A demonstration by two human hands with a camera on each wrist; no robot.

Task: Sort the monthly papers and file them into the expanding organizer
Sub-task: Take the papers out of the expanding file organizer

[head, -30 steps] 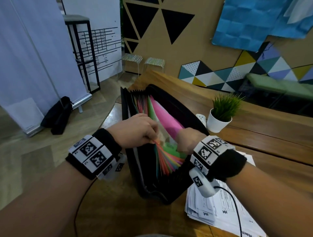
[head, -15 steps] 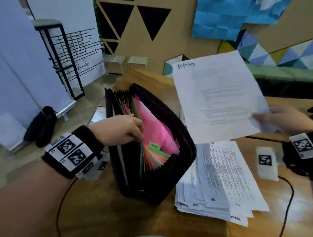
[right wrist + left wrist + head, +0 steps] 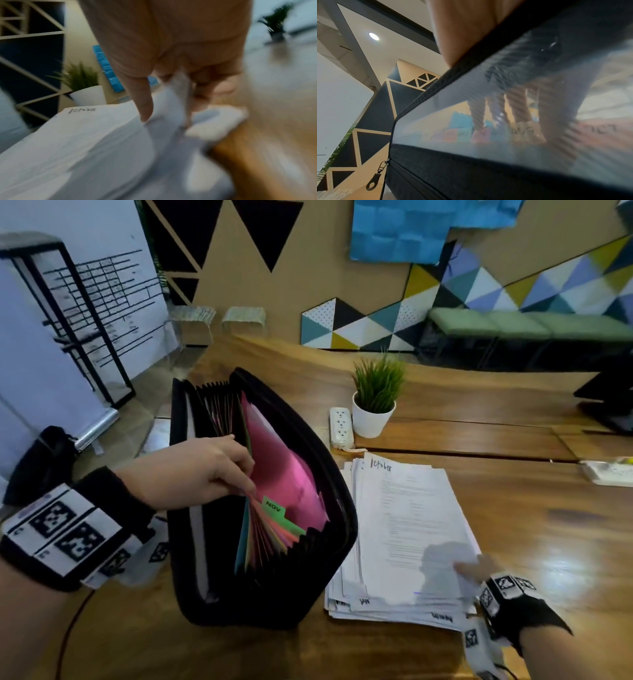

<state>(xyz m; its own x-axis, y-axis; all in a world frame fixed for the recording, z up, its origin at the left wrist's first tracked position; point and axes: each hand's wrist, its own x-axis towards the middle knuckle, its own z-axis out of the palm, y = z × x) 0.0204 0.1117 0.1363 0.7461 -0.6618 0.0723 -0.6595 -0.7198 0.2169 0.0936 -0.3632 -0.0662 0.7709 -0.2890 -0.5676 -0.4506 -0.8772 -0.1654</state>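
Note:
A black expanding organizer (image 3: 308, 577) stands open on the wooden table, with coloured dividers, a pink one, and a green tab marked NOV (image 3: 274, 506). My left hand (image 3: 248, 487) reaches into it from the left, fingers curled on the divider tabs and holding them apart. The left wrist view shows those fingers (image 3: 518, 108) blurred through the organizer's (image 3: 471, 182) translucent cover. To the right lies a pile of papers (image 3: 346, 604), topped by a sheet marked October (image 3: 407, 522). My right hand (image 3: 474, 568) pinches that sheet's (image 3: 85, 142) near right corner, which is raised between thumb and fingers (image 3: 175, 100).
A potted plant (image 3: 375, 402) and a white power strip (image 3: 340, 426) sit behind the pile. A dark monitor base (image 3: 613, 405) stands at the far right, with a white object (image 3: 606, 474) in front of it. The table's left edge runs just beside the organizer.
Half a second ago my right hand held the October sheet up in the air; now the sheet lies on the pile. The left hand stays in the dividers.

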